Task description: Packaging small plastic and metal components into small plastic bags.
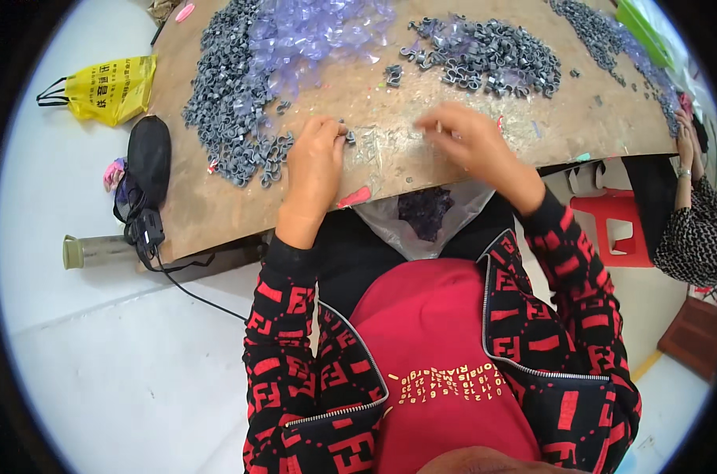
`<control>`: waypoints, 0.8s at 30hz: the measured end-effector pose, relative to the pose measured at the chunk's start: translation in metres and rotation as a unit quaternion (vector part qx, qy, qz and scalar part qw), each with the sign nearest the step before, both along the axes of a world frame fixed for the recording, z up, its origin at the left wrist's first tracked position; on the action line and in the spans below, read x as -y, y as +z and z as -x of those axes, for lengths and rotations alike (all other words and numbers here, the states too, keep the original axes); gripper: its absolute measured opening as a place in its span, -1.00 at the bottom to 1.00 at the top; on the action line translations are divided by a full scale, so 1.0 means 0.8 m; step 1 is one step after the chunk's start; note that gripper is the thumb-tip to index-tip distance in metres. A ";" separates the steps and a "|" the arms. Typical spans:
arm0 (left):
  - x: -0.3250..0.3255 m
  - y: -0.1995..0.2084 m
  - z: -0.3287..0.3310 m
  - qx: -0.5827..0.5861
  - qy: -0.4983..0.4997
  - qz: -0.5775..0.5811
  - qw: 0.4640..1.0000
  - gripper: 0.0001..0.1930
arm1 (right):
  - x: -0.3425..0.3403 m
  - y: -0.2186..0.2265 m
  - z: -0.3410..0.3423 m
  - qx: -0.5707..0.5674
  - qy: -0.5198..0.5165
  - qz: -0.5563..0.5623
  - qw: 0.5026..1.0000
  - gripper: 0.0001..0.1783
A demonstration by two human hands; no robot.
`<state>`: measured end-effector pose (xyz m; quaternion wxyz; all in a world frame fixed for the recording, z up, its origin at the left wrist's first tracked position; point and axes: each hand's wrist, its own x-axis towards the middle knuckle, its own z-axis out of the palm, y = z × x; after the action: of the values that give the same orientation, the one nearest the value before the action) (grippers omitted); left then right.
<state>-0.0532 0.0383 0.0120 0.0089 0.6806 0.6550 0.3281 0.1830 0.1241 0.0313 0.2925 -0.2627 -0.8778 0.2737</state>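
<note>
My left hand (pixel 316 158) rests at the near edge of the brown tabletop, its fingers closed around a small grey plastic clip (pixel 350 137) that sticks out past the fingertips. Beside it on the left lies a large heap of curved grey plastic clips (pixel 236 118). My right hand (pixel 469 141) hovers over the table to the right, thumb and fingers apart, with nothing visible between them. Farther back, in front of the right hand, is a second heap of grey clips (pixel 493 59) mixed with clear bits.
Translucent purple plastic pieces (pixel 311 35) lie behind the left heap. A clear bag (pixel 382 217) with dark pieces hangs below the table edge. On the left are a yellow bag (pixel 110 91), a black pouch (pixel 148 158) and a bottle (pixel 98 252). Another person's arm (pixel 685 170) reaches in beside a red stool (pixel 603 225).
</note>
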 end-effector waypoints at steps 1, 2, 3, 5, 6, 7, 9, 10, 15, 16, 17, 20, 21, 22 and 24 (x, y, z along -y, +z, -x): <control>0.000 -0.001 0.002 0.002 -0.006 -0.012 1.000 -0.86 | -0.022 -0.005 0.012 0.010 -0.021 -0.016 1.000 -0.82; 0.000 -0.003 0.004 0.002 -0.005 -0.015 1.000 -0.86 | -0.041 -0.011 0.024 0.010 -0.020 -0.019 1.000 -0.82; 0.000 -0.004 0.008 -0.004 0.010 -0.023 1.000 -0.83 | -0.057 -0.017 0.037 -0.013 -0.033 -0.070 0.997 -0.80; -0.005 -0.009 0.010 -0.007 0.018 -0.036 0.999 -0.81 | -0.088 -0.025 0.053 -0.032 -0.053 -0.126 0.990 -0.78; -0.006 -0.011 0.012 -0.019 0.019 -0.031 0.999 -0.79 | -0.101 -0.028 0.062 -0.022 -0.039 -0.177 0.983 -0.77; -0.008 -0.012 0.013 -0.031 0.019 -0.027 0.999 -0.78 | -0.108 -0.033 0.067 -0.012 -0.025 -0.228 0.973 -0.75; -0.009 -0.012 0.015 -0.045 0.019 -0.022 0.999 -0.77 | -0.113 -0.040 0.070 0.044 -0.017 -0.240 0.970 -0.75; -0.009 -0.010 0.015 -0.061 0.019 -0.015 0.998 -0.77 | -0.115 -0.042 0.072 0.097 -0.010 -0.248 0.964 -0.74; -0.001 -0.013 0.011 -0.040 0.037 -0.016 0.998 -0.77 | -0.104 -0.039 0.054 0.104 -0.012 -0.196 0.975 -0.77; 0.001 -0.015 0.010 -0.032 0.043 -0.027 0.998 -0.77 | -0.108 -0.033 0.054 0.109 -0.012 -0.199 0.974 -0.77; 0.001 -0.018 0.009 -0.027 0.043 -0.029 0.998 -0.77 | -0.113 -0.027 0.053 0.078 -0.055 -0.198 0.976 -0.77; 0.004 -0.021 0.008 -0.034 0.055 -0.065 0.996 -0.74 | -0.139 -0.017 0.057 0.049 -0.108 -0.195 0.974 -0.79; 0.003 -0.021 0.008 -0.025 0.053 -0.059 0.996 -0.72 | -0.148 -0.019 0.058 0.059 -0.119 -0.196 0.972 -0.80; 0.001 -0.021 0.007 -0.016 0.051 -0.054 0.997 -0.70 | -0.159 -0.024 0.059 0.068 -0.130 -0.198 0.969 -0.80; 0.000 -0.023 0.006 -0.015 0.050 -0.056 0.997 -0.69 | -0.173 -0.036 0.062 0.077 -0.115 -0.233 0.963 -0.81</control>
<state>-0.0579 0.0383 -0.0065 -0.0555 0.6511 0.6693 0.3535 0.1333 0.2629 0.0028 0.3066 -0.3066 -0.9011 0.0050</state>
